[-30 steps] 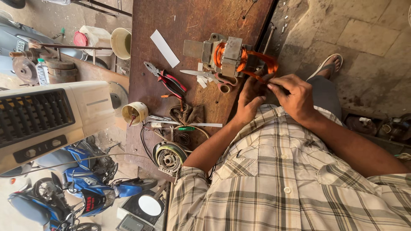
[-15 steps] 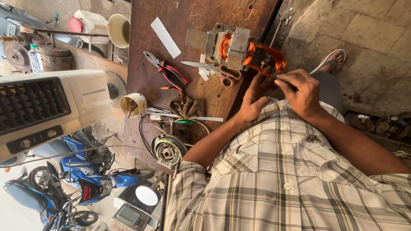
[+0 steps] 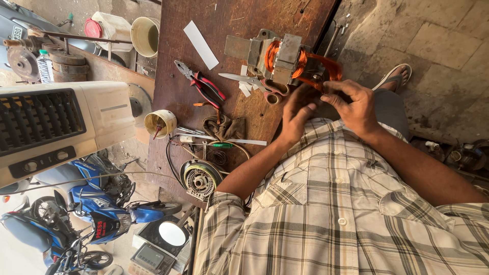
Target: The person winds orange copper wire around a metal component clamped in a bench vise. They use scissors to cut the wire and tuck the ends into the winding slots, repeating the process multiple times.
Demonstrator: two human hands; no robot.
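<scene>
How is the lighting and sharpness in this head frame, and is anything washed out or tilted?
Head view: even daylight, hands and the motor stator with copper windings sharp; the left hand shows slight softness at the fingertips. The white cooler casing is bright, nearly washed out; the wooden bench is evenly lit. The whole frame appears rotated sideways, with wide-angle stretching at the edges.

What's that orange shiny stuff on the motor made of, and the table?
The orange windings on the motor stator look like copper wire, glossy as if enamelled. The workbench seems to be wood, dark, worn and scratched. Both hands touch the windings.
</scene>
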